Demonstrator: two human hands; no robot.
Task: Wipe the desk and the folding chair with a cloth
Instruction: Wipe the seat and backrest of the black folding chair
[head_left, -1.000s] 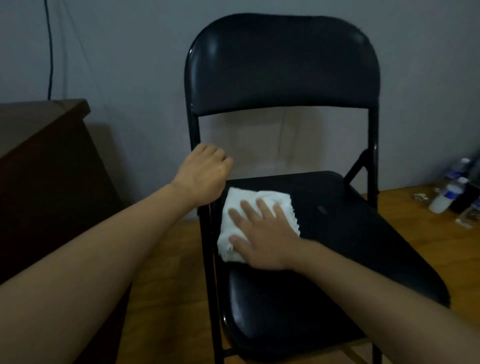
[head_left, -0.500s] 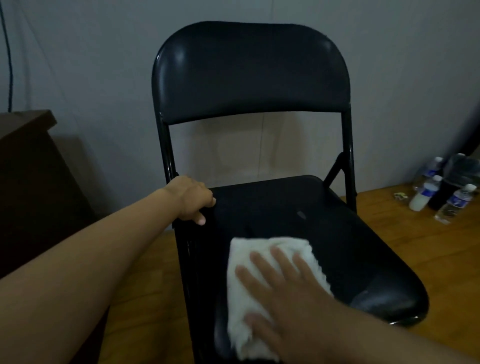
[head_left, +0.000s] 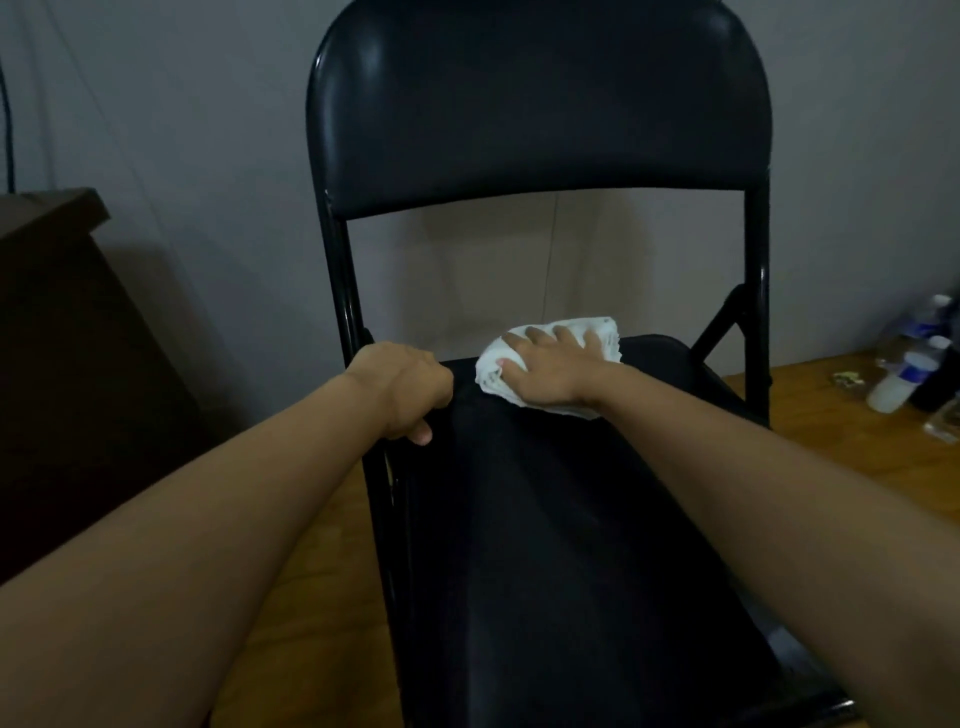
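A black folding chair (head_left: 545, 519) with a padded seat and backrest stands in front of me. My right hand (head_left: 550, 371) presses a crumpled white cloth (head_left: 605, 332) flat against the back of the seat, fingers spread over it. My left hand (head_left: 402, 392) grips the seat's left edge near the frame tube, fingers curled under. The dark wooden desk (head_left: 57, 332) stands at the left against the wall.
Several plastic bottles (head_left: 906, 371) stand on the wooden floor at the right by the grey wall. A dark cable (head_left: 6, 119) hangs down the wall at the far left. Wooden floor shows between the desk and the chair.
My right hand has slid the cloth from the seat's front to its back edge. My left hand stays on the seat's left edge. The camera has moved closer to the chair.
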